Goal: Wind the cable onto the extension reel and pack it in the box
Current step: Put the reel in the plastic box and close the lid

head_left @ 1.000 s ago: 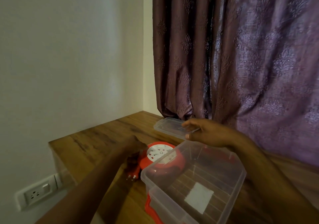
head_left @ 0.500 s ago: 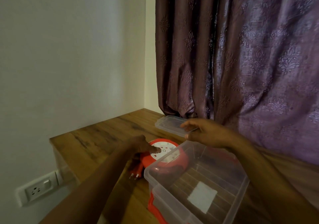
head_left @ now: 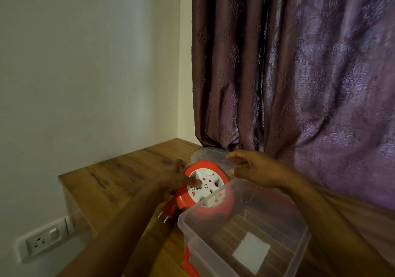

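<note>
A red extension reel (head_left: 205, 186) with a white socket face is tilted up off the wooden table (head_left: 119, 176), partly over the far left corner of a clear plastic box (head_left: 245, 232). My left hand (head_left: 177, 175) grips the reel's left rim, thumb on the white face. The red plug (head_left: 167, 209) hangs below the reel with its two pins showing. My right hand (head_left: 254, 170) hovers just right of the reel with loosely curled fingers, holding nothing. The wound cable is hidden inside the reel.
A clear lid (head_left: 210, 154) lies on the table behind the reel, against a purple curtain (head_left: 299, 74). The box has a red clip (head_left: 189, 261) on its near side. A wall socket (head_left: 42, 241) sits below the table's left edge.
My left hand took hold of the reel and lifted it up toward the box's corner. The plug rose with it. My right hand stayed near the lid.
</note>
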